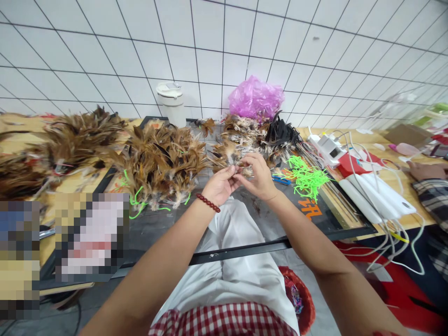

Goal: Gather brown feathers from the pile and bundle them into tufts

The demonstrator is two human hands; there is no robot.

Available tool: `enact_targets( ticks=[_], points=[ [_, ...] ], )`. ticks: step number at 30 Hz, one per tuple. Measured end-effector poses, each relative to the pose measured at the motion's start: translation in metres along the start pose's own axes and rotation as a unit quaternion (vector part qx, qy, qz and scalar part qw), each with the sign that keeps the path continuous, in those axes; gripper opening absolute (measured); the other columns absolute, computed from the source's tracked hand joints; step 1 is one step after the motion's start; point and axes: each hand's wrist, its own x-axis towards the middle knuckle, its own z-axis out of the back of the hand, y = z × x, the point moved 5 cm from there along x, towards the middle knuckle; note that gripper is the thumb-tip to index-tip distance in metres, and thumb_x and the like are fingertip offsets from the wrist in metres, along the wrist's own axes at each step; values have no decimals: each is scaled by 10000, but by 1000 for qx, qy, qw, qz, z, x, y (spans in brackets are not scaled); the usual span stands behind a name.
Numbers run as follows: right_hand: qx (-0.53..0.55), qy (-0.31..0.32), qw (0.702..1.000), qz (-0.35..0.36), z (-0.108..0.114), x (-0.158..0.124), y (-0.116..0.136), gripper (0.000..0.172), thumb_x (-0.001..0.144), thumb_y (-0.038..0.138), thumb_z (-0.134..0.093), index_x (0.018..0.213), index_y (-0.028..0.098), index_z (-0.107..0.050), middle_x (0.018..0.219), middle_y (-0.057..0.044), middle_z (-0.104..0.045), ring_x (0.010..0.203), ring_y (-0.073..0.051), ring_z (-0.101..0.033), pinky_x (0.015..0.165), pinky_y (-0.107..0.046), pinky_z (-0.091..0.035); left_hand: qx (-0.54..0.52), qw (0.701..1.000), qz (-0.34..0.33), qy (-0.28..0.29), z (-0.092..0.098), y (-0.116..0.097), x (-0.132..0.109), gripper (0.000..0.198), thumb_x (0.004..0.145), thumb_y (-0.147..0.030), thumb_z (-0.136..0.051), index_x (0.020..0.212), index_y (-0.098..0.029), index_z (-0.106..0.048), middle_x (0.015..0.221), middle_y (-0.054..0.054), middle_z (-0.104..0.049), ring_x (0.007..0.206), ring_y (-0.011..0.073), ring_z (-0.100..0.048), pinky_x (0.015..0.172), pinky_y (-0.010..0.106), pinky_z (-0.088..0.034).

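My left hand, with a dark red bead bracelet on the wrist, and my right hand meet above the dark work mat. Both pinch a small bunch of brown and white feathers between their fingertips. A big heap of brown feather bundles lies just left of my hands. A pile of mixed brown, white and black feathers lies behind them. Neon green ties lie to the right of my right hand.
A white lidded cup and a pink plastic bag stand by the tiled wall. White power banks and cables lie at the right, where another person's hand rests. More feathers cover the left table. A red basket sits below.
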Motion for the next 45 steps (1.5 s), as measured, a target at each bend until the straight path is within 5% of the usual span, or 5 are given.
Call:
enact_targets(
  ticks=[7,15,27,35,45],
  points=[
    [160,16,975,-154,-3,4,-16,410,720,439,-695,1039,203,-590,1034,-88,-588,911,-206,-560,813,-375,-481,40,999,-32,-6,0,-3,-1,103,737,-216,-698,759,-135,-638,730,21,-649,650,83,-591,656,214,-488],
    [534,173,737,-377,-22,-8,-21,339,649,465,-747,661,145,-636,589,1,-612,526,-98,-557,555,-246,-479,107,983,101,108,-11,8,-8,108,759,-176,-666,682,-107,-635,613,33,-598,548,87,-580,504,178,-456],
    [405,45,828,-384,-20,-8,-38,433,604,426,-776,477,158,-462,484,55,-441,486,-66,-417,500,-219,-357,197,980,17,40,-5,6,-4,150,722,-224,-716,771,-85,-689,741,98,-680,662,136,-630,673,278,-507],
    [184,39,972,-141,1,9,-11,634,612,417,-789,1175,226,-569,865,-15,-487,719,-133,-436,674,-289,-420,46,999,18,20,1,2,1,81,781,-195,-639,805,-125,-674,837,44,-668,704,98,-601,816,313,-491],
    [133,25,983,-121,-2,5,-12,601,715,394,-706,1254,241,-490,888,-23,-498,673,-130,-409,635,-287,-413,43,999,26,18,2,5,1,94,780,-207,-633,817,-133,-677,814,42,-664,746,118,-608,767,292,-501]
  ],
)
